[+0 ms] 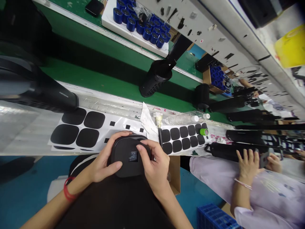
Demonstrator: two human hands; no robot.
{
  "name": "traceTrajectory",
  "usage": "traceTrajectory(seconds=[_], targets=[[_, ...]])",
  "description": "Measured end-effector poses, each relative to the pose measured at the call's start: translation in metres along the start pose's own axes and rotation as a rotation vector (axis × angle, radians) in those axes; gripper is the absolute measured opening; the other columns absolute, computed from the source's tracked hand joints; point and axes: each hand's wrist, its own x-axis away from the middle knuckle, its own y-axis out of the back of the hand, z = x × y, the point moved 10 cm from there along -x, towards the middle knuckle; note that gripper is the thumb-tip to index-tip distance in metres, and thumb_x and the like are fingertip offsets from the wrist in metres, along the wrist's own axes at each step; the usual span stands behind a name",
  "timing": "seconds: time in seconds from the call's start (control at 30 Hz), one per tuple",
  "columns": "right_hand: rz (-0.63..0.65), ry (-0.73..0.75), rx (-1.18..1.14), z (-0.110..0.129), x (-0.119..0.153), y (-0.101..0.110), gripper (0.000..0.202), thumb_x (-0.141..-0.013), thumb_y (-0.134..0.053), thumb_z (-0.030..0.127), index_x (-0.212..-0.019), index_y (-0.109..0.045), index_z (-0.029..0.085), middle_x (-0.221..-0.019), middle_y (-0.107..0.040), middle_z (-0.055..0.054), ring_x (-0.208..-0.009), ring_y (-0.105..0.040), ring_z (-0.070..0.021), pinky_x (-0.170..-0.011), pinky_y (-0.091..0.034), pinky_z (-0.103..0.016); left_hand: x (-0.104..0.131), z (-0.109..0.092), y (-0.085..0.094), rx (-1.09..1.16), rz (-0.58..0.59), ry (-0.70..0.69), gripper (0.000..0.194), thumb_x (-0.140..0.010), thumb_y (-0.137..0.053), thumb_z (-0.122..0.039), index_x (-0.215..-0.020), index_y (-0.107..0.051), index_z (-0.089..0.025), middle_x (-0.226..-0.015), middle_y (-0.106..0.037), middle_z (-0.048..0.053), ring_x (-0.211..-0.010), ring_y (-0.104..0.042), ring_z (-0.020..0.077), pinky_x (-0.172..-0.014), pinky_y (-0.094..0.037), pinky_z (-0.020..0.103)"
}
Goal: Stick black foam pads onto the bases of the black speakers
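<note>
A black appliance points its rounded-square base up at me, with a small printed label on it. My left hand wraps round its left side, thumb lying on the face. On the upper right edge, the bent fingers and thumb of my right hand press together. Whether a thin piece sits under those right fingertips, I cannot tell. Just beyond my hands lies a white sheet bearing black rounded-square pads and small black squares. A second sheet of such pads is to the right.
A green conveyor runs past the bench, carrying black perforated housings. Blue cylinders stand on a white tray behind. Clear bottles, a brush and green tape lie ahead. A co-worker's hands handle a black housing at right.
</note>
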Motion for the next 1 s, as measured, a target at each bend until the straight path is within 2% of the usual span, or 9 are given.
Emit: traceTrajectory(seconds=[0.27,0.37,0.43,0.53,0.63,0.7,0.83,0.9,1.0], targets=[[0.254,0.23,0.382,0.029,0.006,-0.006,0.027,-0.099,-0.058,0.024,-0.125,-0.06,0.019,-0.101,-0.077,-0.006,-0.081,-0.073,-0.0203,-0.07,-0.059,-0.031,-0.001,0.004,0.004,-0.001,-0.024,0.019,0.063,-0.091,-0.062,-0.05,-0.146,-0.039,-0.03,-0.154,-0.042,0.01,-0.142,-0.041,0.0349,-0.118,-0.033,0.047],[0.297,0.29,0.484,0.029,0.022,-0.013,0.041,-0.099,-0.058,0.022,-0.139,-0.052,0.02,-0.109,-0.073,-0.01,-0.112,-0.064,-0.0302,-0.094,-0.057,-0.045,-0.001,0.004,0.005,-0.013,-0.009,0.0,0.064,-0.091,-0.063,-0.047,-0.147,-0.037,-0.031,-0.154,-0.042,0.008,-0.143,-0.04,0.0327,-0.118,-0.034,0.042],[0.289,0.294,0.481,0.024,0.032,-0.016,0.062,-0.099,-0.056,0.018,-0.156,-0.032,0.021,-0.121,-0.067,-0.013,-0.137,-0.047,-0.0334,-0.107,-0.05,-0.052,-0.001,0.004,0.005,-0.022,0.003,-0.009,0.064,-0.091,-0.063,-0.046,-0.148,-0.037,-0.032,-0.154,-0.043,0.007,-0.143,-0.041,0.031,-0.117,-0.034,0.04],[0.185,0.308,0.488,0.02,0.038,-0.008,0.093,-0.098,-0.059,0.02,-0.163,0.006,0.027,-0.159,-0.032,-0.018,-0.158,-0.009,-0.0361,-0.116,-0.038,-0.064,0.0,0.004,0.005,-0.012,0.007,0.002,0.063,-0.09,-0.063,-0.047,-0.147,-0.039,-0.033,-0.154,-0.044,0.006,-0.142,-0.042,0.0291,-0.118,-0.034,0.039],[0.14,0.137,0.436,0.003,0.025,0.004,0.111,-0.092,-0.071,0.043,-0.161,0.016,0.034,-0.17,0.019,-0.011,-0.157,0.016,-0.0408,-0.117,-0.024,-0.076,0.0,0.003,0.008,0.045,-0.044,0.045,0.061,-0.087,-0.067,-0.048,-0.143,-0.044,-0.035,-0.152,-0.047,0.001,-0.14,-0.044,0.0264,-0.116,-0.036,0.032],[0.247,-0.086,0.213,-0.02,0.012,-0.005,0.106,-0.088,-0.071,0.056,-0.164,0.0,0.032,-0.173,0.005,-0.011,-0.159,0.002,-0.0381,-0.121,-0.027,-0.069,-0.003,0.003,0.008,0.082,-0.093,0.099,0.054,-0.087,-0.068,-0.046,-0.137,-0.051,-0.036,-0.147,-0.053,-0.002,-0.136,-0.048,0.0236,-0.112,-0.039,0.027],[0.335,-0.387,-0.283,-0.044,-0.008,-0.034,0.046,-0.097,-0.058,0.055,-0.129,-0.066,0.023,-0.139,-0.066,-0.01,-0.135,-0.057,-0.0272,-0.117,-0.043,-0.045,-0.008,0.005,0.015,0.013,-0.29,0.278,0.027,-0.09,-0.067,-0.047,-0.114,-0.066,-0.034,-0.123,-0.064,-0.004,-0.118,-0.058,0.0186,-0.098,-0.044,0.02],[0.361,-0.421,-0.414,-0.048,-0.012,-0.041,0.04,-0.099,-0.055,0.051,-0.126,-0.069,0.023,-0.134,-0.07,-0.006,-0.131,-0.061,-0.0226,-0.117,-0.043,-0.039,-0.007,0.005,0.017,0.005,-0.372,0.342,0.026,-0.09,-0.067,-0.051,-0.109,-0.069,-0.033,-0.119,-0.066,-0.004,-0.111,-0.06,0.0184,-0.091,-0.046,0.02],[0.525,-0.427,-0.576,-0.052,-0.002,-0.047,0.047,-0.102,-0.053,0.045,-0.147,-0.053,0.03,-0.159,-0.048,0.0,-0.15,-0.04,-0.0175,-0.126,-0.029,-0.035,-0.005,0.005,0.015,0.061,-0.403,0.362,0.032,-0.089,-0.066,-0.056,-0.109,-0.07,-0.031,-0.123,-0.068,-0.002,-0.111,-0.062,0.0202,-0.09,-0.049,0.022]])
